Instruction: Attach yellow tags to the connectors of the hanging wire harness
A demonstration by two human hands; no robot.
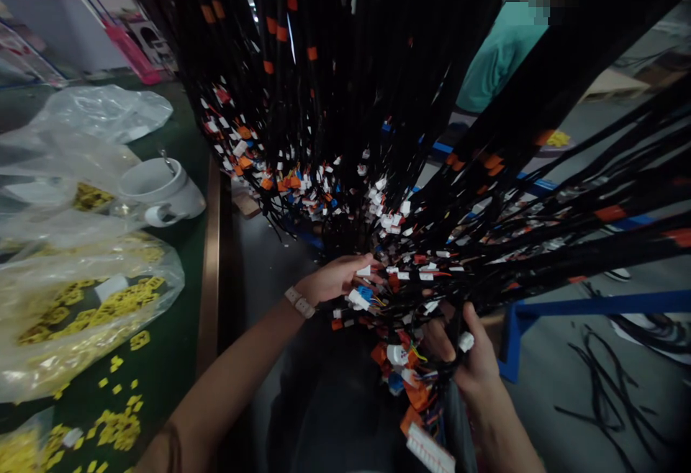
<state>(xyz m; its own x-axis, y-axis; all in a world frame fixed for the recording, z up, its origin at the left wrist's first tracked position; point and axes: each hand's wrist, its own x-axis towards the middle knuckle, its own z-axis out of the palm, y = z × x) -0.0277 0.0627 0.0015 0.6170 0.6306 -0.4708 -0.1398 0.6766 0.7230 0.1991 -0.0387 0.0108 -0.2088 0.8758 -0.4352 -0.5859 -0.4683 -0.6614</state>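
Many black wire harnesses point(324, 98) hang in a dense mass, with white, blue and orange connectors at their ends. My left hand point(332, 280) reaches in from the left, its fingers closed around some of the lower harness ends by a white connector point(365, 271). Just below those fingers is a white and blue connector point(360, 298). On the right, my right hand point(480, 368) wraps around a bundle of black harnesses, a small white connector point(465, 342) by its thumb. Under it dangle orange-taped ends and a long white connector point(430, 448).
At left, a green table point(162, 358) with a metal edge point(211, 271) carries a white mug point(167, 188), plastic bags point(97, 300) and loose yellow pieces point(116, 426). A blue frame point(594, 305) stands at right, near black cables point(602, 386) on the floor. A person in green point(499, 55) is behind.
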